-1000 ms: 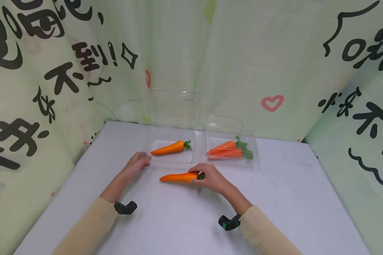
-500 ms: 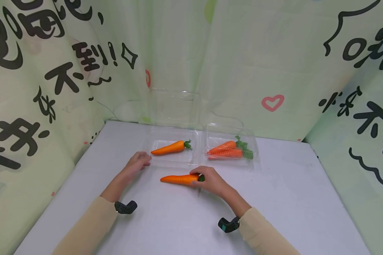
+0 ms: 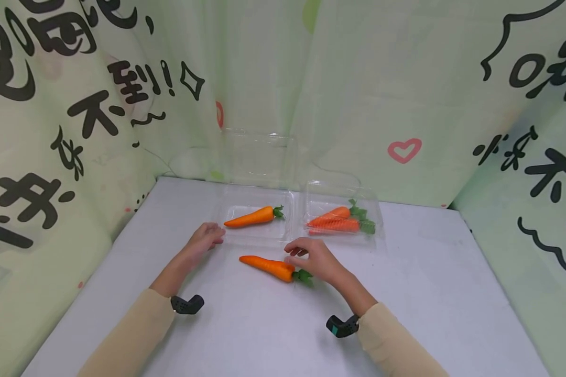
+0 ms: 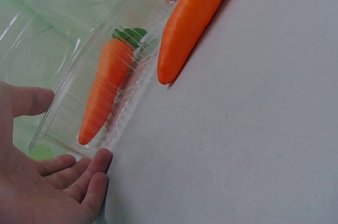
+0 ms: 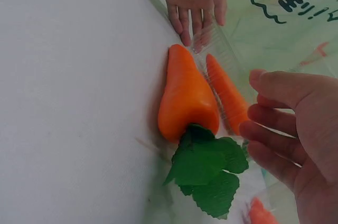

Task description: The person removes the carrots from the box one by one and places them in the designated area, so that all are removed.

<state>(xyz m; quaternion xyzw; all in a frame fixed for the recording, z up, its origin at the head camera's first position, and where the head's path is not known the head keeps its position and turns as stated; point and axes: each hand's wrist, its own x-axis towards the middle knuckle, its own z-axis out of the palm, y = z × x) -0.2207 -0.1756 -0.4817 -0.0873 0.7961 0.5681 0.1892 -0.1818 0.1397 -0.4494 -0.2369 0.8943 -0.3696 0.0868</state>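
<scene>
An orange carrot (image 3: 268,266) with green leaves lies on the table in front of an open clear plastic box (image 3: 290,213). Just over its leafy end, my right hand (image 3: 317,257) is apart from it, fingers loosely bent and holding nothing. My left hand (image 3: 203,242) is at the left end of that box; in the left wrist view, its relaxed fingers (image 4: 95,174) are by the box corner, and whether they touch it I cannot tell. Inside the box lies a second carrot (image 3: 251,218), and the box's lid (image 3: 259,157) stands up behind it.
To the right stands another clear plastic box (image 3: 377,207) with two carrots (image 3: 335,225) inside. Both boxes are near the back edge of the white table (image 3: 429,293). A printed curtain (image 3: 358,94) hangs around the back and sides.
My right hand has let go of the front carrot and lifted slightly. The carrot has turned, its leafy end now nearer to me with the leaves visible. The left hand stays in place.
</scene>
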